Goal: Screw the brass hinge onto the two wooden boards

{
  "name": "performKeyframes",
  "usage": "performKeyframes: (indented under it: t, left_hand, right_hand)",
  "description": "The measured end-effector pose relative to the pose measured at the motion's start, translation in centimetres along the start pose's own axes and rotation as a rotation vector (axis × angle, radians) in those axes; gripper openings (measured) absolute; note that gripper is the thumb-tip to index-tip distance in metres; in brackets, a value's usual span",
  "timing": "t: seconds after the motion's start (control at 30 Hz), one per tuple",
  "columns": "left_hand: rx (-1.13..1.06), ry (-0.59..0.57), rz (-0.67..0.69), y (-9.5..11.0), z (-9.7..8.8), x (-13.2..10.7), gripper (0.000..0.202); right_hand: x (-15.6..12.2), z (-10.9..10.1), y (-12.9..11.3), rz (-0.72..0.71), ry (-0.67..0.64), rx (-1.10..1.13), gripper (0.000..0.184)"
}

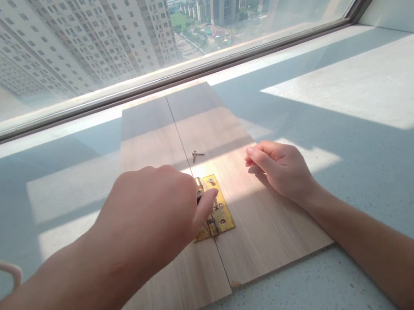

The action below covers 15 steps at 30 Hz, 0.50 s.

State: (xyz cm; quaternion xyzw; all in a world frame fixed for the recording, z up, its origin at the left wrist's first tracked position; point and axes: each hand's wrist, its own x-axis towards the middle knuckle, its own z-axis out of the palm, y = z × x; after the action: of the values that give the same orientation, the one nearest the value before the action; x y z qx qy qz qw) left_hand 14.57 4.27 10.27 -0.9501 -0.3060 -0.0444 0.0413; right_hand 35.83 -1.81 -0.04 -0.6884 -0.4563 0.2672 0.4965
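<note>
Nearest the camera, the left forearm (61, 298) reaches across from the lower left corner, its left hand (156, 203) covering most of the hinge's left half. Its fingers curl inward and are mostly hidden behind the back of the hand; a bit of something dark (199, 196) shows beside the thumb, but I cannot tell what it is or whether the fingers grip it. Brass-coloured and worn, the hinge (227, 220) lies across the seam between two wooden boards, closer to their near edges than their far ones. One screw (211, 181) sits in the top hole of its right half. Two loose screws (196, 155) lie just beyond the hinge on the right board (269, 243), near the seam. Over that board's right edge, the right hand (286, 169) has its fingers curled narrow with the thumb against them; I cannot tell if they hold anything. The left board (145, 153) lies alongside, its near edge jutting closer. Both rest on a speckled windowsill (347, 166), far ends towards the window (287, 10).
</note>
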Motion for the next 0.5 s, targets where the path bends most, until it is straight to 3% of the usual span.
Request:
performKeyframes:
  t: [0.3, 0.5]
  left_hand:
    - [-0.164, -0.121, 0.193, -2.1, 0.9, -0.2, 0.053]
    - [-0.048, -0.153, 0.403, -2.8, 0.7, 0.1, 0.039]
  right_hand:
    - [0.1, -0.1, -0.2, -0.016, -0.006, -0.011, 0.034]
    - [0.0, 0.0, -0.2, -0.025, -0.005, -0.028, 0.034]
